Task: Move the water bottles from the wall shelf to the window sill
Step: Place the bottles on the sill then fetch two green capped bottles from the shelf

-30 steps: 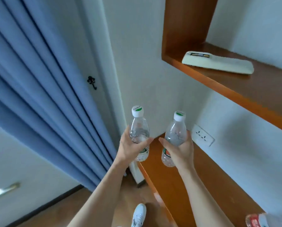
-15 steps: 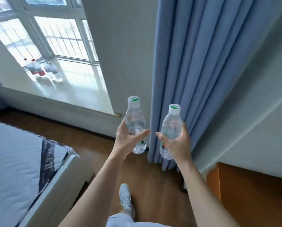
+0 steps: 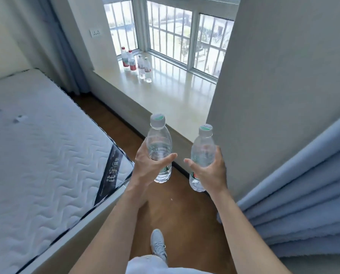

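Note:
My left hand (image 3: 149,167) grips a clear water bottle (image 3: 159,141) with a white and green cap, held upright. My right hand (image 3: 210,173) grips a second, matching water bottle (image 3: 202,151), also upright. Both hang above the wooden floor, just short of the near edge of the pale window sill (image 3: 177,99). Several bottles (image 3: 137,65) stand together at the sill's far left corner, two of them with red labels. The wall shelf is out of view.
A bed with a white quilted mattress (image 3: 36,145) fills the left side. A wall corner (image 3: 274,95) and blue curtain (image 3: 303,184) stand on the right. The brown wooden floor (image 3: 177,214) runs between bed and sill, with my shoe (image 3: 158,244) on it.
The view has swung left from the shelf and curtain to the window. The sill is now straight ahead and closer. Both hands still hold their bottles the same way.

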{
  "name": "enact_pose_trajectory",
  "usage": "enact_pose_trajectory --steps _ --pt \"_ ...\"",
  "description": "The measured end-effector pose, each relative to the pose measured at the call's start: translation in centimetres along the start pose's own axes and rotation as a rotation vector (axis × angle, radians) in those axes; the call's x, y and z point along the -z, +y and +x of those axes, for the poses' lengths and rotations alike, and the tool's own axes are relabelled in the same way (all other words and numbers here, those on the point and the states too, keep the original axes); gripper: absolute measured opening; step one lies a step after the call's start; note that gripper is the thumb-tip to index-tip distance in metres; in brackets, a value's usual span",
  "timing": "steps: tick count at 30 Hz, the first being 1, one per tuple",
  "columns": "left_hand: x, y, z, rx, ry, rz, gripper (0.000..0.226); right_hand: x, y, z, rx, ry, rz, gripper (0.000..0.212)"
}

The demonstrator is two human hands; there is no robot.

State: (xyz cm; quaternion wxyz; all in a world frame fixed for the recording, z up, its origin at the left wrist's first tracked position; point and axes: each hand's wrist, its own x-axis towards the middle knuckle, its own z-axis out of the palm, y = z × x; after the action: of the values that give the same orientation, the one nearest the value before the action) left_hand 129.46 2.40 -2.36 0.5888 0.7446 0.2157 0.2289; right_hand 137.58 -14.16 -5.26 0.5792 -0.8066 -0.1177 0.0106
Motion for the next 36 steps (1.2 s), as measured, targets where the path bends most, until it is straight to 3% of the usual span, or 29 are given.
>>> enact_pose_trajectory --steps 9,23,36 --pt "5.4 -2.6 14.4 0.032 0.088 -0.006 0.054 -11.1 -3.0 12.1 0.014 -0.061 -0.013 0.062" --pt "7.5 -6.2 28.2 0.062 0.219 0.042 0.052 -21.4 -2.6 24.8 -0.040 -0.210 -0.003 0.057" --pt "8.1 -9.1 49.2 0.072 0.448 0.091 0.053 -32.6 -4.4 47.0 0.026 -0.434 0.003 0.056"
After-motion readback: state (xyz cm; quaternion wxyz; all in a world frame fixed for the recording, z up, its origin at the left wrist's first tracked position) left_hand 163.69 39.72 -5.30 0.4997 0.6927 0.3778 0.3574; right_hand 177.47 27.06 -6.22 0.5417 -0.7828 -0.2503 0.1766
